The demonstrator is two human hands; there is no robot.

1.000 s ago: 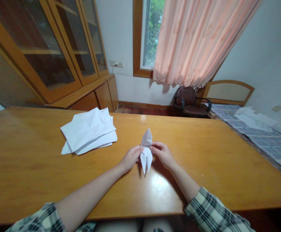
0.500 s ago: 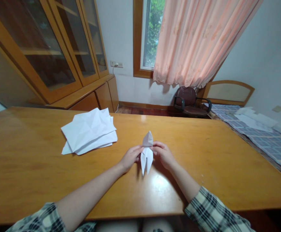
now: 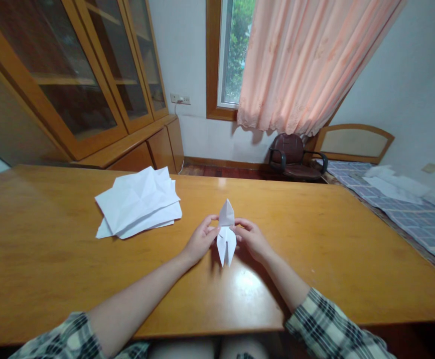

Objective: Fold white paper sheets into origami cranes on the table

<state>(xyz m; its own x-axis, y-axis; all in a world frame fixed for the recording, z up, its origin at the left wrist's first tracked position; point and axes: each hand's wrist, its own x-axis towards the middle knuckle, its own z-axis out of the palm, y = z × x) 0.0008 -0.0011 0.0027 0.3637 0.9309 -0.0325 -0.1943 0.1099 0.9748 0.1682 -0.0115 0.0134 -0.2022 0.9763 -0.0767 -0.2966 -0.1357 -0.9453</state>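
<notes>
Wide wooden table (image 3: 314, 239) w/ a stack of creased white sheets (image 3: 138, 202) far left; glass cabinet, pink curtain, chair behind. Mid-table, left hand (image 3: 201, 241) & right hand (image 3: 252, 239) each pinch a side of the folded paper piece (image 3: 226, 233), tip pointing away, arms stretched fwd

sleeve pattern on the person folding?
Dark-and-white plaid on the sleeves, clearest at the bottom of the head view; both hands pinch the white folded paper.
</notes>
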